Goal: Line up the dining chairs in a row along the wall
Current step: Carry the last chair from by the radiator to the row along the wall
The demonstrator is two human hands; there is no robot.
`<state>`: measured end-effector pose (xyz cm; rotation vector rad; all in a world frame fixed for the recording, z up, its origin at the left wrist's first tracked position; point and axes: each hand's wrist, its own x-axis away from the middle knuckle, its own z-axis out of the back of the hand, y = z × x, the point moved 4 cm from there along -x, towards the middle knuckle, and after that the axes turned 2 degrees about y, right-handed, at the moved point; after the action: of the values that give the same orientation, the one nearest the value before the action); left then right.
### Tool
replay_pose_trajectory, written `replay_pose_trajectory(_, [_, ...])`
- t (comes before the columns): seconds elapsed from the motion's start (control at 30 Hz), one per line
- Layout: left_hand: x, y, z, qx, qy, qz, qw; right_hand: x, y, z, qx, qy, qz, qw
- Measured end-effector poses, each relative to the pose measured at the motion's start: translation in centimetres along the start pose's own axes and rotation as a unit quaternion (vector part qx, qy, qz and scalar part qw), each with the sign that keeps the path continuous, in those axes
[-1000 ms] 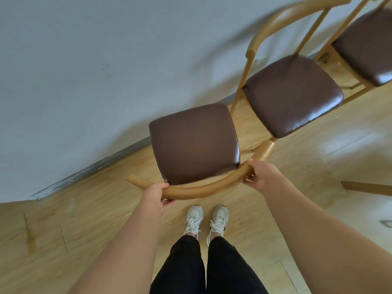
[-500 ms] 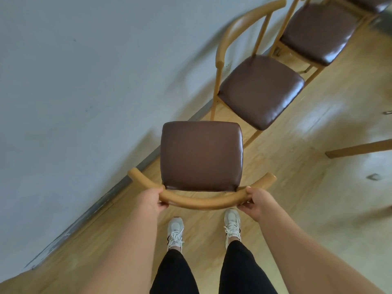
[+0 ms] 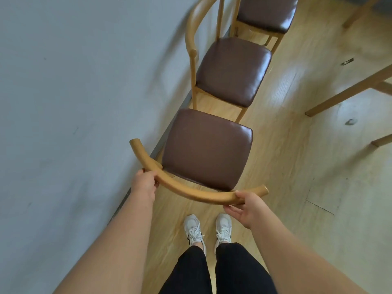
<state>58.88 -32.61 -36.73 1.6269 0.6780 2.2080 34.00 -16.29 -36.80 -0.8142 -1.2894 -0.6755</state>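
a pale grey wall (image 3: 74,102) is filling the left side, with a dark baseboard (image 3: 157,148) running along its foot. the person's left hand (image 3: 144,183) is gripping the curved wooden backrest rail (image 3: 191,193) of the nearest dining chair (image 3: 206,148), fingers curled over it. this chair is sitting just beside the wall, turned partly out of line, its brown padded seat pointing toward the second dining chair (image 3: 231,71) instead of out into the room. its feet are hidden, so whether it is lifted cannot be told. the right hand (image 3: 247,206) is holding the rail near its right end more loosely, thumb on top and fingers lying underneath. ahead, the second chair and a third dining chair (image 3: 267,13) are standing in a row, backs to the wall. a wooden table leg (image 3: 347,88) is slanting in at far right.

likely risks: in swinging the chair square, the rail's left end could be scraping the wall, or the seat's front edge bumping the second chair, which is looking very close. the looser right hand could be slipping, letting a leg drop near the white shoes (image 3: 192,228)
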Motion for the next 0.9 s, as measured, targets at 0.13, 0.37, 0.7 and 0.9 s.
replay_pose_trajectory(0.13, [1.7,-3.4,-2.2,-0.009,-0.018,0.05,0.999,-0.8,-2.4,2.0,0.029,0.092,0.044,0.994])
replay_pose_trajectory(0.37, [3.8,-6.0,-5.3,-0.02,-0.037,0.079,0.996,-2.0,-5.9,3.2,0.11,0.121,0.06,0.985])
replay_pose_trajectory(0.7, [1.3,-2.6,-2.8,-0.155,-0.047,0.045,0.986,-3.0,-1.5,2.8,0.2,0.144,0.018,0.969])
replay_pose_trajectory(0.9, [-1.7,2.5,-2.6,-0.266,-0.064,-0.042,0.961,-2.7,3.6,-0.1,0.202,0.146,-0.011,0.968])
